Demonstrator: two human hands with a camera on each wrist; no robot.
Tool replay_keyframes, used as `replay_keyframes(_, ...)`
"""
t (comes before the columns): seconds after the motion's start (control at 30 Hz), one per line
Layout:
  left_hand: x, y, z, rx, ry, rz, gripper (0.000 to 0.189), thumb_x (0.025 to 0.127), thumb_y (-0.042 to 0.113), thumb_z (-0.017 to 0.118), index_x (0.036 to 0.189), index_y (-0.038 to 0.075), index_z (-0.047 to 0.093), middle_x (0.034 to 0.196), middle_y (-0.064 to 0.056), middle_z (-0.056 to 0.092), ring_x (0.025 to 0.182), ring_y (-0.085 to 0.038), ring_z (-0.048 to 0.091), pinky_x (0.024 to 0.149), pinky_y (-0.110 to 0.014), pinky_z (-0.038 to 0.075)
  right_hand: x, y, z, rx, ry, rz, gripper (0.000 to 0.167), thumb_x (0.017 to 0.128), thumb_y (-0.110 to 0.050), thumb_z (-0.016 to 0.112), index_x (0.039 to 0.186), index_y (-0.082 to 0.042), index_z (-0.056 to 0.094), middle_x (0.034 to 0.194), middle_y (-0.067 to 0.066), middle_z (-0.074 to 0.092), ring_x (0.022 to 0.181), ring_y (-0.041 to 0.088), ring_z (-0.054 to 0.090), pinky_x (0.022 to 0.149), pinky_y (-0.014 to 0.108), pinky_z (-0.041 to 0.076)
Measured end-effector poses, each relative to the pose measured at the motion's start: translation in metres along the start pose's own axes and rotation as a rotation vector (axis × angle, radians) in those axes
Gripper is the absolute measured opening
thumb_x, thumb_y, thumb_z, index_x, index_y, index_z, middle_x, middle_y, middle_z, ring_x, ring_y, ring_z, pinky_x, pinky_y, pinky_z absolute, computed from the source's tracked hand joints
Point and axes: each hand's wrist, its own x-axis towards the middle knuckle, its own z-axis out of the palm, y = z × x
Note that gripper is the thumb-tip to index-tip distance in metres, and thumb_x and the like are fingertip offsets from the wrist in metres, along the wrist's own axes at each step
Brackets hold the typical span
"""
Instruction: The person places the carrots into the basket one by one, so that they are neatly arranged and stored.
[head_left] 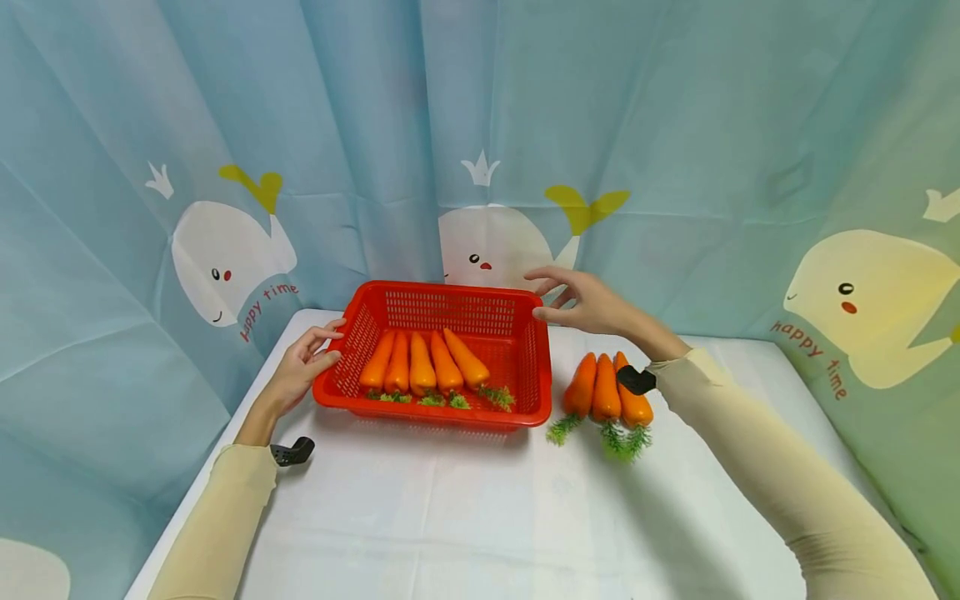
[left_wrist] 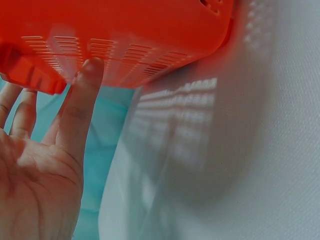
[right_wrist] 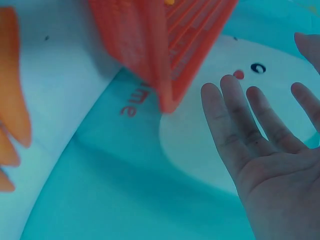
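Basket (head_left: 504,348) sits between my left hand (head_left: 296,372), fingers relaxed, touching its side, and my right hand (head_left: 588,305), kinda loosely spread just beside it

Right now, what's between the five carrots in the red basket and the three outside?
In the head view: bare floor of the basket, its right wall, then a strip of white tablecloth.

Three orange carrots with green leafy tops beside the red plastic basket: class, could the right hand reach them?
Probably yes: the right hand is empty and near, and the carrots lie outside the basket.
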Motion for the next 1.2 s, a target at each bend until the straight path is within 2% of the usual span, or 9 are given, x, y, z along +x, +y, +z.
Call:
replay_keyframes(0.2,-0.001,0.001,0.001,0.007,-0.001,-0.012,0.027,0.103,0.003,0.059,0.128,-0.005,0.052,0.164,-0.015,0.033,0.151,-0.035,0.029,0.099,-0.021,0.05,-0.018,0.014,-0.01,0.008,0.029,0.015,0.055,0.096,-0.018,0.075,0.146,-0.012,0.054,0.123,0.018,0.066,0.095,0.032,0.073,0.083,0.047,0.061)
replay_keyframes(0.3,-0.001,0.001,0.0,-0.002,-0.004,-0.006,0.028,0.103,0.002,0.058,0.128,-0.007,0.051,0.164,-0.016,0.032,0.149,-0.03,0.034,0.099,-0.021,0.051,-0.027,0.018,-0.013,-0.008,0.042,0.018,0.055,0.096,-0.017,0.074,0.146,-0.012,0.053,0.124,0.018,0.066,0.096,0.033,0.073,0.084,0.051,0.059)
replay_keyframes(0.4,-0.001,0.001,0.0,-0.006,-0.006,0.004,0.029,0.103,0.001,0.059,0.128,-0.008,0.05,0.164,-0.019,0.031,0.145,-0.023,0.041,0.099,-0.021,0.051,-0.037,0.02,-0.016,-0.024,0.055,0.032,0.055,0.096,-0.019,0.074,0.147,-0.014,0.053,0.126,0.017,0.067,0.097,0.032,0.072,0.083,0.05,0.059)
replay_keyframes(0.5,0.0,0.001,0.0,-0.012,-0.006,0.009,0.029,0.103,0.001,0.059,0.128,-0.009,0.049,0.164,-0.02,0.031,0.142,-0.018,0.045,0.099,-0.021,0.051,-0.047,0.024,-0.019,-0.036,0.072,0.05,0.056,0.097,-0.021,0.074,0.148,-0.016,0.052,0.127,0.016,0.067,0.098,0.03,0.072,0.084,0.045,0.058)
replay_keyframes(0.63,0.0,0.002,0.001,-0.007,-0.005,0.008,0.03,0.102,0.002,0.06,0.128,-0.008,0.049,0.164,-0.02,0.031,0.146,-0.024,0.04,0.099,-0.021,0.05,-0.061,0.033,-0.023,-0.025,0.106,0.061,0.055,0.097,-0.019,0.073,0.148,-0.016,0.052,0.127,0.016,0.067,0.099,0.03,0.071,0.085,0.035,0.058)
replay_keyframes(0.77,0.0,0.003,0.001,-0.003,0.003,0.008,0.029,0.102,0.002,0.06,0.128,-0.008,0.05,0.164,-0.02,0.032,0.15,-0.03,0.032,0.1,-0.02,0.05,-0.077,0.041,-0.025,0.012,0.144,0.1,0.055,0.097,-0.016,0.073,0.148,-0.02,0.053,0.127,0.014,0.066,0.099,0.029,0.071,0.08,0.028,0.059)
replay_keyframes(0.9,0.0,0.004,0.001,-0.004,0.008,0.012,0.029,0.102,0.001,0.059,0.127,-0.009,0.05,0.163,-0.02,0.032,0.153,-0.029,0.027,0.101,-0.018,0.048,-0.093,0.048,-0.025,0.044,0.166,0.14,0.055,0.097,-0.015,0.073,0.148,-0.021,0.053,0.129,0.013,0.065,0.099,0.026,0.07,0.077,0.027,0.059)
replay_keyframes(1.1,0.0,0.004,0.001,-0.01,0.005,0.003,0.029,0.102,0.0,0.059,0.128,-0.009,0.05,0.164,-0.02,0.031,0.153,-0.027,0.027,0.101,-0.018,0.048,-0.113,0.06,-0.025,0.076,0.167,0.119,0.059,0.098,-0.012,0.071,0.152,-0.015,0.047,0.132,0.02,0.062,0.099,0.02,0.071,0.076,0.028,0.061)
replay_keyframes(1.2,-0.001,0.004,0.002,-0.018,0.008,-0.007,0.029,0.102,0.0,0.059,0.128,-0.008,0.05,0.164,-0.019,0.031,0.152,-0.031,0.028,0.1,-0.018,0.049,-0.12,0.066,-0.023,0.086,0.166,0.125,0.061,0.098,-0.013,0.07,0.154,-0.013,0.045,0.135,0.022,0.06,0.101,0.018,0.07,0.075,0.03,0.061)
